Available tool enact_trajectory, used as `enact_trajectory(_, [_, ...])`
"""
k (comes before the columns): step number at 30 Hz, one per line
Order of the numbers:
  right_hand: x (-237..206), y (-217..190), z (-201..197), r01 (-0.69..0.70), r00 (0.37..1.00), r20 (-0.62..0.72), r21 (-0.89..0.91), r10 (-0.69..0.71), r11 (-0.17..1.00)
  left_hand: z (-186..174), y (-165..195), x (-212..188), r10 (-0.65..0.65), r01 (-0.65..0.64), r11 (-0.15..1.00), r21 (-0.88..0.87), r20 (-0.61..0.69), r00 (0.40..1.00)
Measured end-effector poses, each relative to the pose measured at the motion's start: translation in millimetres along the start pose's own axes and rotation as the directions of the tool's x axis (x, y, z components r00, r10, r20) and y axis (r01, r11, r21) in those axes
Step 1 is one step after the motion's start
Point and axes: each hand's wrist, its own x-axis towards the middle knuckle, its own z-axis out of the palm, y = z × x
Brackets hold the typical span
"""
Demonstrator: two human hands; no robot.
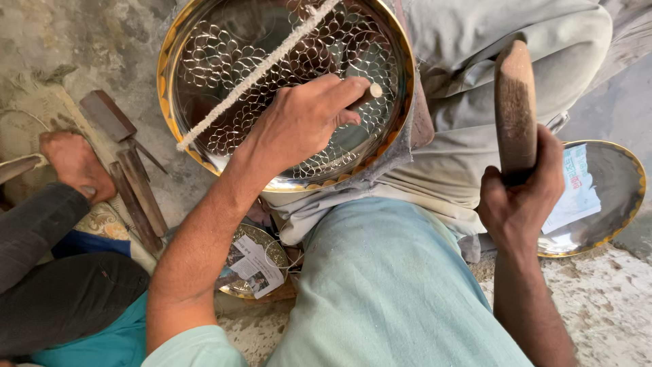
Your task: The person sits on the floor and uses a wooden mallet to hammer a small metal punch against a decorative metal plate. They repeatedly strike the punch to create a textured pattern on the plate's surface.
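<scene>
A large round metal plate [204, 81] with a gold rim and an engraved scale pattern rests on my lap at the top centre. My left hand [305, 119] lies on the plate, fingers closed on a small punch tool [372, 91] whose pale top shows by the fingertips. A white cord [251, 75] runs slantwise across the plate. To the right, my right hand [519, 197] grips a wooden mallet [515, 102], held upright and raised above my knee.
Another person's hand [75, 163] and dark sleeve are at the left, beside several metal chisels [136, 183] on the floor. A small plate with a paper label [255, 261] lies under my left arm. A second labelled plate [598, 197] lies at the right.
</scene>
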Motion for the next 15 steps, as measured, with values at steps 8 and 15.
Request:
enact_trajectory(8, [38,-60,3,0.481,0.848,0.18,-0.656,-0.499,0.581,11,-8,-7,0.028,-0.03,0.997,0.074,0.035,0.999])
enact_trajectory(15, [59,-87,-5,0.541,0.837,0.223,-0.477,-0.5,0.693,14,-8,-27,-0.018,0.019,1.0,0.001,-0.162,0.987])
